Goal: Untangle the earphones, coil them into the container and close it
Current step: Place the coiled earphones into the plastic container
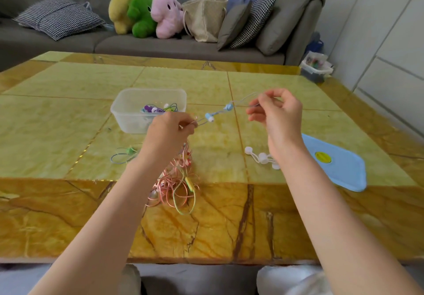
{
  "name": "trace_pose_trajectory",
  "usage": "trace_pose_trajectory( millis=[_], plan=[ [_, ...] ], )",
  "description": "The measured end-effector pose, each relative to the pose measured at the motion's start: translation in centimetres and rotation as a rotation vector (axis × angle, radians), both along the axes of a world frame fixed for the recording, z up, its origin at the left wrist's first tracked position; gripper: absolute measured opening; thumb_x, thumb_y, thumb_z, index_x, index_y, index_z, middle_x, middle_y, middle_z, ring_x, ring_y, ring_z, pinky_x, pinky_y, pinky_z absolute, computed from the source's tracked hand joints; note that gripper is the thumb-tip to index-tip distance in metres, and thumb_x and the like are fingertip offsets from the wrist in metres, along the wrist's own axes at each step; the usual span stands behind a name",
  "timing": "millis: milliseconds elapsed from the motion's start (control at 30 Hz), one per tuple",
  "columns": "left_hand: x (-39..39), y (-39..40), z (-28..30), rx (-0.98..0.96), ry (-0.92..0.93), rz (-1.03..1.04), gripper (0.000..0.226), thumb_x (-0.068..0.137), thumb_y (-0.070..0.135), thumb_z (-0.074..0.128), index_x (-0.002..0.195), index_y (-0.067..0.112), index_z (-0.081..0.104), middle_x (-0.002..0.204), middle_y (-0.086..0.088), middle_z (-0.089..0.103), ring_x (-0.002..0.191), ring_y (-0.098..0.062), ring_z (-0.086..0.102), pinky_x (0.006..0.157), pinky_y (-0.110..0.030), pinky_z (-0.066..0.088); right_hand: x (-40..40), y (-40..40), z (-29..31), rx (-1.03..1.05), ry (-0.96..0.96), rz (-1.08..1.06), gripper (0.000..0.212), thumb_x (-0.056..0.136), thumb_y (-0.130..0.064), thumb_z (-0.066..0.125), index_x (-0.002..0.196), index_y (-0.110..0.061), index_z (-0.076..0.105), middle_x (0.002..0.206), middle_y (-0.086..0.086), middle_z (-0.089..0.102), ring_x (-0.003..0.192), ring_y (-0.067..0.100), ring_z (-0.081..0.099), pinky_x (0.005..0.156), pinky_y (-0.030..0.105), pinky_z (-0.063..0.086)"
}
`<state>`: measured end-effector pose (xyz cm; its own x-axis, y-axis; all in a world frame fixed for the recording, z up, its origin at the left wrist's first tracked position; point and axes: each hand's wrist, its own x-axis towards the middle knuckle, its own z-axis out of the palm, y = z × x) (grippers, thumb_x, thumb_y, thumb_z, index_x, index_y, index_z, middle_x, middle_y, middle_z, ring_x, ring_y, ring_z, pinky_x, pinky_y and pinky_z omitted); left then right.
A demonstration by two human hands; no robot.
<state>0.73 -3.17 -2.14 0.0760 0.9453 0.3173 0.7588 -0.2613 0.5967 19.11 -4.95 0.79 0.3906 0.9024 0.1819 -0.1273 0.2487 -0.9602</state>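
Both hands, left (171,126) and right (274,111), pinching blue earphones (219,112) taut above desk (68,115). Some coiled in open box (128,111) at 10 o'clock. Pending: pink tangle (176,180) at 6 o'clock, lid (339,163) at 4 o'clock.

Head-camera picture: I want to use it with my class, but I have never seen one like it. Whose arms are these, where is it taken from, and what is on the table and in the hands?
There is one picture, from a camera worn on a person's head, looking forward and down. No machine: both arms are that person's.

The left hand and right hand pinch a pair of blue earphones, its cord stretched between them above the table.

On the table are a clear plastic container with some earphones inside, its blue lid lying apart at the right, a tangle of pink and green cords, white earphones and a small green and blue coil. A sofa with soft toys stands behind.
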Motion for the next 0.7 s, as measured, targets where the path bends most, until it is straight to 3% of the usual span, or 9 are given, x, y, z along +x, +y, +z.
trace_pose_trajectory(
  millis=[100,167,233,300,400,500,600,700],
  plan=[
    [0.4,-0.2,0.9,0.073,-0.101,-0.006,0.017,0.087,0.015,0.061,0.101,0.012,0.072,0.083,-0.001,0.068,0.067,-0.011,0.055,0.063,-0.015,0.040,-0.4,-0.2,-0.4,-0.221,-0.195,0.186,0.011,0.089,0.004,0.054,0.094,-0.005,0.054,0.078,0.015,0.065,0.048,0.012,0.060,0.046,0.020,0.050],
    [0.9,-0.5,1.3,0.113,-0.111,-0.036,0.017,0.088,0.015,0.061,0.099,0.011,0.073,0.080,0.002,0.065,0.062,-0.003,0.051,0.057,-0.007,0.035,-0.7,-0.3,-0.6,-0.299,-0.247,0.372,0.030,0.086,0.005,0.058,0.113,-0.008,0.053,0.091,0.015,0.067,0.060,0.016,0.064,0.055,0.023,0.054],
    [1.4,-0.6,1.4,0.129,-0.080,-0.068,0.016,0.088,0.015,0.060,0.097,0.011,0.073,0.079,0.000,0.066,0.066,-0.011,0.056,0.060,-0.012,0.037,-1.1,-0.3,-0.5,-0.268,-0.304,0.541,0.042,0.084,0.008,0.058,0.118,-0.016,0.054,0.103,0.013,0.065,0.073,0.018,0.066,0.067,0.027,0.055],
    [1.8,-0.8,1.3,0.134,-0.048,-0.095,0.015,0.088,0.016,0.061,0.094,0.013,0.074,0.079,-0.003,0.068,0.072,-0.019,0.059,0.062,-0.016,0.039,-1.6,-0.3,-0.5,-0.248,-0.406,0.606,0.040,0.082,0.008,0.060,0.111,-0.019,0.057,0.104,0.011,0.063,0.079,0.019,0.066,0.072,0.029,0.055],
    [2.0,-0.8,1.3,0.148,-0.040,-0.127,0.015,0.087,0.019,0.062,0.094,0.013,0.074,0.081,-0.002,0.070,0.076,-0.017,0.059,0.064,-0.023,0.040,-2.4,0.0,-1.2,-0.266,-0.453,0.481,0.024,0.082,0.002,0.065,0.102,-0.012,0.062,0.080,0.008,0.067,0.067,0.016,0.066,0.066,0.026,0.055],
    [1.8,-0.6,0.9,0.060,-0.022,-0.151,0.017,0.087,0.020,0.063,0.101,0.014,0.070,0.089,0.005,0.067,0.088,-0.013,0.060,0.069,-0.017,0.042,-2.6,0.4,-1.4,-0.202,-0.419,0.243,0.005,0.083,-0.001,0.065,0.084,-0.005,0.067,0.064,0.007,0.066,0.052,0.012,0.061,0.052,0.023,0.049],
    [1.4,-0.5,-0.5,-0.110,0.135,-0.178,0.026,0.086,0.015,0.063,0.111,0.012,0.062,0.104,-0.004,0.067,0.100,-0.022,0.061,0.083,-0.029,0.046,-2.7,0.5,-0.8,-0.046,-0.294,0.169,0.007,0.084,0.000,0.064,0.079,-0.004,0.066,0.064,0.008,0.065,0.051,0.011,0.060,0.049,0.020,0.048],
    [0.8,-0.3,-1.1,-0.130,0.202,-0.080,0.025,0.083,0.013,0.062,0.107,0.008,0.058,0.102,-0.011,0.065,0.099,-0.032,0.056,0.083,-0.041,0.046,-3.6,0.4,-0.3,0.116,-0.208,0.203,0.010,0.088,0.002,0.057,0.082,-0.005,0.060,0.067,0.009,0.064,0.054,0.013,0.061,0.052,0.021,0.049]
  ],
)
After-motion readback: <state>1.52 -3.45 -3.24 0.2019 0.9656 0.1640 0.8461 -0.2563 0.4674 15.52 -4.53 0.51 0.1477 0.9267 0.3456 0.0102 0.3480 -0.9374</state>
